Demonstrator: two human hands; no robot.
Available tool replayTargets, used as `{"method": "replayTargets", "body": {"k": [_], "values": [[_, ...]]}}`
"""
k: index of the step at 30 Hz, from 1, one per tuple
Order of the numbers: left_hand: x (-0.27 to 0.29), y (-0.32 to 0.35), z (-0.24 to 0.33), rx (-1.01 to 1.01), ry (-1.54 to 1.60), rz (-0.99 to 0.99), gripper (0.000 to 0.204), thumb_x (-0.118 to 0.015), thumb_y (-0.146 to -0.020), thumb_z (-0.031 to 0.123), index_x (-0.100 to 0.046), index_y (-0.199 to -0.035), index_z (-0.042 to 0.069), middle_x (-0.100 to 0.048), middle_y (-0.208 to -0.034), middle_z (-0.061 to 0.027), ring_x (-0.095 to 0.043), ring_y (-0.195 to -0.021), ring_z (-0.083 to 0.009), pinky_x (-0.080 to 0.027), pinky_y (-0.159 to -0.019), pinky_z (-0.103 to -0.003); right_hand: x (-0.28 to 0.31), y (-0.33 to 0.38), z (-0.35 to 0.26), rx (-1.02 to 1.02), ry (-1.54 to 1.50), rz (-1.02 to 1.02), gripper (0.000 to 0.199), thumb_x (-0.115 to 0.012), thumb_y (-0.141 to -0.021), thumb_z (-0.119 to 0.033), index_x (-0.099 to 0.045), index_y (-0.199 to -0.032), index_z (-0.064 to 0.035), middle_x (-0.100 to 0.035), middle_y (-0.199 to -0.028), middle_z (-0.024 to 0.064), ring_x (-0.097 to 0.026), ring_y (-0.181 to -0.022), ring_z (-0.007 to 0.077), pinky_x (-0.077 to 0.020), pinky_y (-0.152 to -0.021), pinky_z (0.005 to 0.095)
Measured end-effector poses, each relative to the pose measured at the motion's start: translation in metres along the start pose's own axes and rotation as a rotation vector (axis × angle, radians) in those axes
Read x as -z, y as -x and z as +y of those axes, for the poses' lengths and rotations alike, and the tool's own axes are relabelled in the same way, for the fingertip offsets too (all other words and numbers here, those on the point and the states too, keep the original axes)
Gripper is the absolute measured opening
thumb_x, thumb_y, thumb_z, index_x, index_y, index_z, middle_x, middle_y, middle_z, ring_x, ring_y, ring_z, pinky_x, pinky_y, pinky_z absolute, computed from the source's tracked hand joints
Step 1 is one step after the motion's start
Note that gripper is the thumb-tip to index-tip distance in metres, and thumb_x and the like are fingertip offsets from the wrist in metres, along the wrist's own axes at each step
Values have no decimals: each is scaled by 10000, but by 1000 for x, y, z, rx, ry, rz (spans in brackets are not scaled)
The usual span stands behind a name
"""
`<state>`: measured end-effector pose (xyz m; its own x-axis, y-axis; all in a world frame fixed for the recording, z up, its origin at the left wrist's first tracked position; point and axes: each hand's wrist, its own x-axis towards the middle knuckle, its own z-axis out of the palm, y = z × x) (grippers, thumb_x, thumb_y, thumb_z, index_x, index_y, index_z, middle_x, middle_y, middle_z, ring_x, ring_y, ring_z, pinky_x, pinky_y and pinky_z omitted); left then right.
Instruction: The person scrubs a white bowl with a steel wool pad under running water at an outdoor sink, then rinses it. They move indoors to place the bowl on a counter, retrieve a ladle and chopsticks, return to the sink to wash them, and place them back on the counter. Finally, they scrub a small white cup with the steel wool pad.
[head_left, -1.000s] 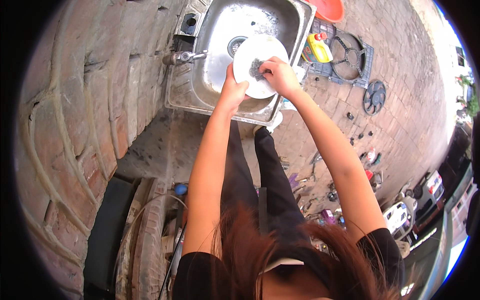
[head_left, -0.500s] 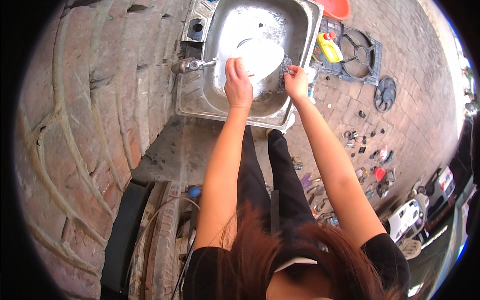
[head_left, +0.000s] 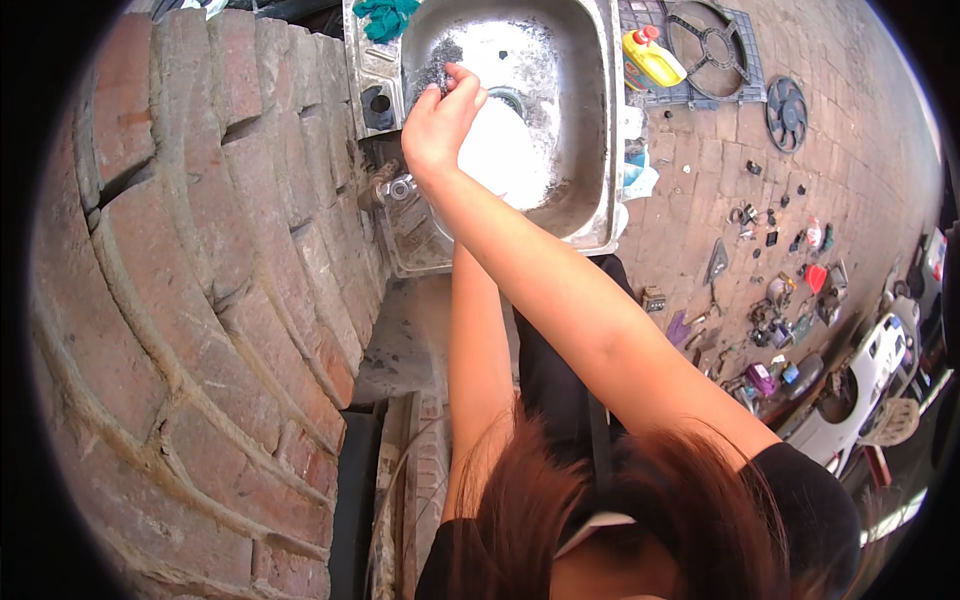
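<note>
My right arm crosses over my left to the left side of a metal sink [head_left: 612, 130]. There my right hand [head_left: 440, 120] has its fingers bent at a dark grey scouring pad [head_left: 441, 58], which it seems to grip against the sink's left wall. My left forearm [head_left: 476, 310] rises underneath, and the left hand is hidden behind the right forearm. A bright white rounded thing [head_left: 495, 155], washed out by light, lies in the basin below the drain [head_left: 508, 100]. The tap [head_left: 400, 188] is close to my right wrist, at the sink's left edge.
A brick wall [head_left: 220, 250] runs along the left. A teal cloth [head_left: 385, 18] lies on the sink's far left corner. On the paving at the right are a yellow jug [head_left: 652, 62], a fan shroud [head_left: 708, 45], a black fan [head_left: 786, 113] and several scattered parts.
My right hand has swung from the sink's right side across to its left, over my left arm. My left hand has gone out of sight. The view has shifted.
</note>
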<state>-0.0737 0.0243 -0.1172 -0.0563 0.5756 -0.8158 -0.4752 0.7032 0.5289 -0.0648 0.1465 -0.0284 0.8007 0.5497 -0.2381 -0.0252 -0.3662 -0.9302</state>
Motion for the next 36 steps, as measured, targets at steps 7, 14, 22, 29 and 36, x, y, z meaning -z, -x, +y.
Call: {"method": "replayTargets", "body": {"k": [7,14,22,29,36], "values": [[-7,2,20,1,30,-36,460,-442,-801,-57,-384,-1250,29,-495,-1190,-107,-541,-1029,-220,-469,-797,-323,-4,-1,0,-40,-40,-30,303,-459,-807,54,-413,-1105,37,-378,-1063,191,-424,-955,294,-363,-871,381],[-13,-2,32,-59,35,-25,469,-438,-809,-56,-390,-1265,47,-498,-1193,-90,-546,-1015,-208,-475,-793,-321,-15,2,1,-12,-16,-53,294,-481,-827,-3,-440,-1117,17,-407,-1074,168,-433,-955,247,-374,-874,344],[14,-4,25,108,-92,-29,455,-452,-830,-16,-417,-1263,117,-511,-1166,-62,-544,-999,-211,-493,-802,-376,40,-21,80,-732,-504,-187,223,-486,-847,-25,-511,-1058,43,-539,-942,147,-533,-824,254,-451,-758,370],[27,23,11,246,-56,44,426,-434,-773,-42,-406,-1195,12,-480,-1129,-115,-542,-979,-267,-528,-773,-392,65,-16,108,-1425,-832,-357,235,-358,-899,11,-424,-1106,98,-490,-1028,221,-530,-935,340,-493,-816,507],[33,24,18,244,-108,-11,448,-460,-824,41,-378,-1263,62,-478,-1188,-100,-531,-1063,-241,-519,-808,-385,52,-11,112,-1481,-1029,-301,281,-331,-904,4,-378,-1155,123,-469,-1095,254,-523,-960,363,-490,-842,519]]}}
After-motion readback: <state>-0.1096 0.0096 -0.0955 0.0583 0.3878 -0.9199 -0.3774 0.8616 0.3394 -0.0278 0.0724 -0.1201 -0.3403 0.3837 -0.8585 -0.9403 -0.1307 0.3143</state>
